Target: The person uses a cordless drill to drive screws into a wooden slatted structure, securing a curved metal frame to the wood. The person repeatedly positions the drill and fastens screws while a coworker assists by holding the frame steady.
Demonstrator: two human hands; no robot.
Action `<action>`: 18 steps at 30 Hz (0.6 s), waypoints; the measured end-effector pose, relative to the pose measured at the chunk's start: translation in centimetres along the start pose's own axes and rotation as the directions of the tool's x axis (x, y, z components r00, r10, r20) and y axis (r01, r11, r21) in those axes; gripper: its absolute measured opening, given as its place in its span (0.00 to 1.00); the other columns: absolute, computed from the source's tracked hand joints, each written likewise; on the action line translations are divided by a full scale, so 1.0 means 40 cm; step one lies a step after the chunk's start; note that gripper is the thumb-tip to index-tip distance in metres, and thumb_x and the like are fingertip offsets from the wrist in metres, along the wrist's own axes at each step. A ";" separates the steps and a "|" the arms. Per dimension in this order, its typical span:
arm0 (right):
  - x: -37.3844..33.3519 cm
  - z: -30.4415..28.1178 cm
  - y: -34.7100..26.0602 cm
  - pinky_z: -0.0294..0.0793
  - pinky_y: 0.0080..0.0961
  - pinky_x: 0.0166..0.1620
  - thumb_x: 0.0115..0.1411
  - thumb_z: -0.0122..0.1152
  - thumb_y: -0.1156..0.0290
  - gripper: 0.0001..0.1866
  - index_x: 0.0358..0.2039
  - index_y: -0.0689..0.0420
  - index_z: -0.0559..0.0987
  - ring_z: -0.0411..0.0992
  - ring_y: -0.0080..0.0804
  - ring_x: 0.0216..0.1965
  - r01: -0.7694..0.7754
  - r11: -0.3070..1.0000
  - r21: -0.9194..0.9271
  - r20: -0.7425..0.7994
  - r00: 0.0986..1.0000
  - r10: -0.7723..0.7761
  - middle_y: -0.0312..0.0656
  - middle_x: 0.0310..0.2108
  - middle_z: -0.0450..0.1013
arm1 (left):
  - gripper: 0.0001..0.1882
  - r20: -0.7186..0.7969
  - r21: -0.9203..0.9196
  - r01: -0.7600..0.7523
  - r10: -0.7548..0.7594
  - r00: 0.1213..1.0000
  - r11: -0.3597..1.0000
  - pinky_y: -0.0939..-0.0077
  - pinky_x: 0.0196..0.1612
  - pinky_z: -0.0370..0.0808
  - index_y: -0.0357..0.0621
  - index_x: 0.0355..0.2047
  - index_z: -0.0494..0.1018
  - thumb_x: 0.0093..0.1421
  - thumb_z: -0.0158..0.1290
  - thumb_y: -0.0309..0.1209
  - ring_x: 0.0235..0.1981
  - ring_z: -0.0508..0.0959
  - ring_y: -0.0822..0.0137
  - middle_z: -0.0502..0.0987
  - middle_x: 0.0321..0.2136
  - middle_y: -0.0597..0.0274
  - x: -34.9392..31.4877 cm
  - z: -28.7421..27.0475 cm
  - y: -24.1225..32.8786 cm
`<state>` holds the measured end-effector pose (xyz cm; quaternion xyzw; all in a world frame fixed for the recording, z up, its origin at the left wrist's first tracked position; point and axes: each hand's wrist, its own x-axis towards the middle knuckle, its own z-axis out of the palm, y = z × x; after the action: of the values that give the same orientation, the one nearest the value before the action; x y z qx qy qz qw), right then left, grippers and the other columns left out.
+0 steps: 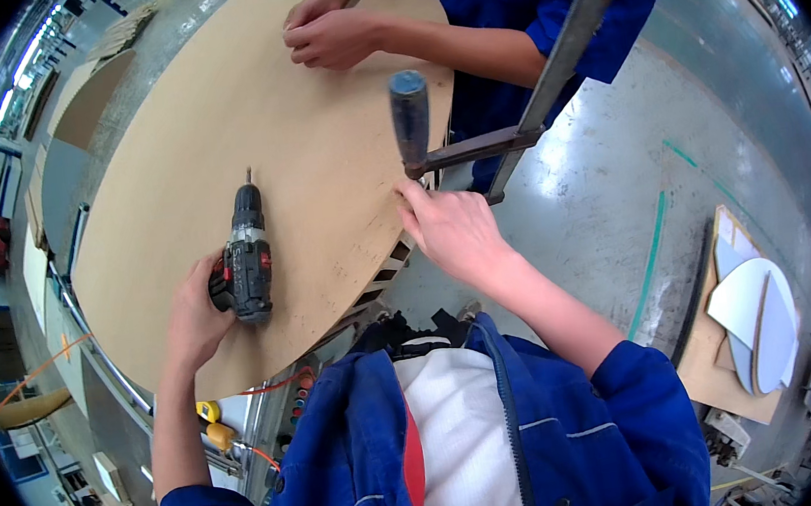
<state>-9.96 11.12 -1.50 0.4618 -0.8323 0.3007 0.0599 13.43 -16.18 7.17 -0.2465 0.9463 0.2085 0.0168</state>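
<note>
A black cordless drill (249, 269) with a bit in its chuck is over the large rounded wooden panel (150, 171). My left hand (197, 314) is closed around its grip, and the bit points away from me. At the panel's right edge, my right hand (452, 228) has its fingers bent and pressed together just below a bar clamp (411, 119). What those fingers hold, if anything, is hidden. The clamp has a worn handle with a blue-grey end, and its long metal bar slants up to the right.
Across the panel a co-worker in blue holds both hands (334, 38) close together over its far part. Slats show under the panel's near right edge. White and wooden cut pieces (754, 325) lie at the right. A yellow tool (217, 431) hangs below the panel at lower left.
</note>
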 end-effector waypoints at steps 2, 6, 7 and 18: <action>0.009 0.008 -0.009 0.75 0.46 0.28 0.65 0.63 0.72 0.11 0.46 0.57 0.75 0.78 0.52 0.25 -0.021 1.000 -0.005 0.007 1.000 0.021 0.48 0.22 0.77 | 0.36 0.068 -0.081 -0.026 0.032 0.997 0.996 0.57 0.60 0.73 0.40 0.63 0.69 0.51 0.60 0.20 0.56 0.76 0.45 0.76 0.52 0.43 -0.010 -0.024 0.000; -0.006 -0.010 -0.020 0.75 0.46 0.28 0.65 0.63 0.71 0.09 0.41 0.58 0.74 0.78 0.53 0.25 -0.092 0.996 0.001 0.066 0.994 0.091 0.49 0.22 0.77 | 0.37 0.010 -0.113 -0.029 0.030 1.000 0.993 0.58 0.63 0.71 0.39 0.64 0.68 0.50 0.62 0.20 0.58 0.75 0.46 0.75 0.54 0.47 -0.048 -0.057 0.035; -0.015 -0.022 -0.022 0.75 0.46 0.28 0.65 0.63 0.71 0.09 0.41 0.58 0.74 0.77 0.53 0.24 -0.089 0.996 -0.009 0.070 0.994 0.089 0.49 0.22 0.77 | 0.37 -0.030 -0.115 -0.017 0.014 0.999 0.993 0.58 0.63 0.71 0.39 0.64 0.68 0.50 0.62 0.20 0.58 0.75 0.46 0.75 0.54 0.48 -0.059 -0.060 0.048; -0.006 -0.037 -0.039 0.75 0.46 0.28 0.65 0.61 0.68 0.09 0.44 0.55 0.77 0.78 0.50 0.24 -0.123 0.988 -0.090 0.098 0.986 0.132 0.46 0.19 0.76 | 0.27 -0.156 -0.400 -0.435 0.408 0.900 0.807 0.62 0.58 0.75 0.34 0.56 0.74 0.56 0.64 0.26 0.53 0.79 0.48 0.78 0.51 0.45 0.013 0.142 0.249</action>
<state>-8.84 11.50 0.31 0.4197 -0.8740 0.2443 0.0169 7.85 -6.25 5.75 -0.0344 0.9087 0.4003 -0.1133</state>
